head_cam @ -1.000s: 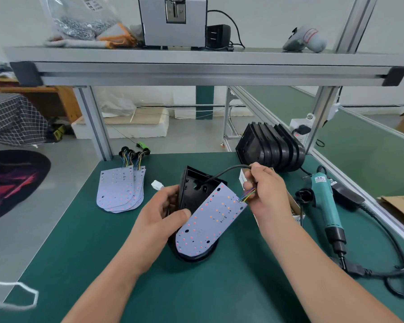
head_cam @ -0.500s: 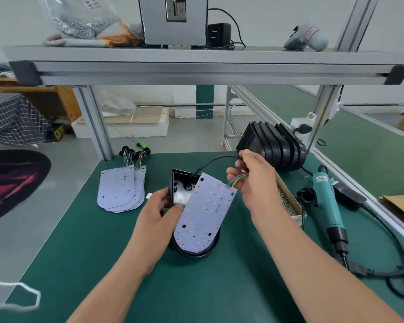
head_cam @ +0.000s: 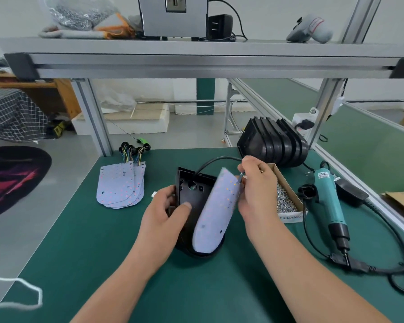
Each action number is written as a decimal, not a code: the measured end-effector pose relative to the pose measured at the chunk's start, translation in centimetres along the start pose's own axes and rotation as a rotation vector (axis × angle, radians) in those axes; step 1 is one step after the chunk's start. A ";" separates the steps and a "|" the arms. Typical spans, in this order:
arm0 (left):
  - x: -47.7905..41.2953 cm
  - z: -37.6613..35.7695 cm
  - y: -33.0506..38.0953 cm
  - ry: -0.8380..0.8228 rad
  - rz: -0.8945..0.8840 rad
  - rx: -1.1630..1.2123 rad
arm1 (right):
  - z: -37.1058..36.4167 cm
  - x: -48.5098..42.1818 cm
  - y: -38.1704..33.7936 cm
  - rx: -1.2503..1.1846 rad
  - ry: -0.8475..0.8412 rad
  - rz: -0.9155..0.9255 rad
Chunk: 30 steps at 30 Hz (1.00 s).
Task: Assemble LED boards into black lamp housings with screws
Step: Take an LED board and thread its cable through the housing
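Note:
A black lamp housing lies open side up on the green mat, mid-table. My left hand grips its left wall, thumb inside the shell. A pale LED board stands tilted on its long edge over the housing's right side. My right hand pinches the board's coloured wires at its top corner. A black cable arcs from that hand down into the housing's far end.
A fan of spare LED boards lies at the left. Stacked black housings stand at the back right. A cardboard box of screws sits right of my right hand, a teal electric screwdriver with its cord beyond it.
The LED board has swung from lying slanted across the housing to standing steeply on edge. My right hand moved nearer and lower with the wires; my left thumb went from the board into the housing.

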<state>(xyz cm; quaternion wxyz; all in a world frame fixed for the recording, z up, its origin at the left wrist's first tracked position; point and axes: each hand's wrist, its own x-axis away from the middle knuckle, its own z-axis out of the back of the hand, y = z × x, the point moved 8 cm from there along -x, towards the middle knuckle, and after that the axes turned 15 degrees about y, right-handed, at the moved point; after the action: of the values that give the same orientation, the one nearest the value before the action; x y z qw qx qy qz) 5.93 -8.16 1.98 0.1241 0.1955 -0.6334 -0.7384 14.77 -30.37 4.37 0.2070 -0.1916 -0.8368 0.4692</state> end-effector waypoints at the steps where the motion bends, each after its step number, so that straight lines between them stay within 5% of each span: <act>1: 0.0 0.0 0.1 0.002 -0.007 -0.007 | 0.0 -0.3 -0.4 -0.011 0.012 -0.009; 15: 0.6 1.2 2.4 0.241 -0.250 -0.114 | -1.4 0.2 -1.4 0.403 -0.153 0.269; 20: 1.0 -0.3 3.1 0.132 -0.287 -0.023 | -3.8 2.3 -0.3 0.469 -0.339 0.323; 24: 1.1 -0.5 3.6 0.083 -0.330 0.038 | -4.2 3.4 0.5 0.582 -0.334 0.416; 30: 0.7 -1.0 3.3 -0.109 -0.239 0.195 | -4.4 4.2 1.5 0.627 -0.473 0.307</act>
<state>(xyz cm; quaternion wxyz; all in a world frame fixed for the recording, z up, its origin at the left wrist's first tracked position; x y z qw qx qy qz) 5.58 -9.92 5.00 -0.0190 0.2400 -0.6802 -0.6924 13.78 -24.39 5.84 -0.0148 -0.1288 -0.6396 0.7577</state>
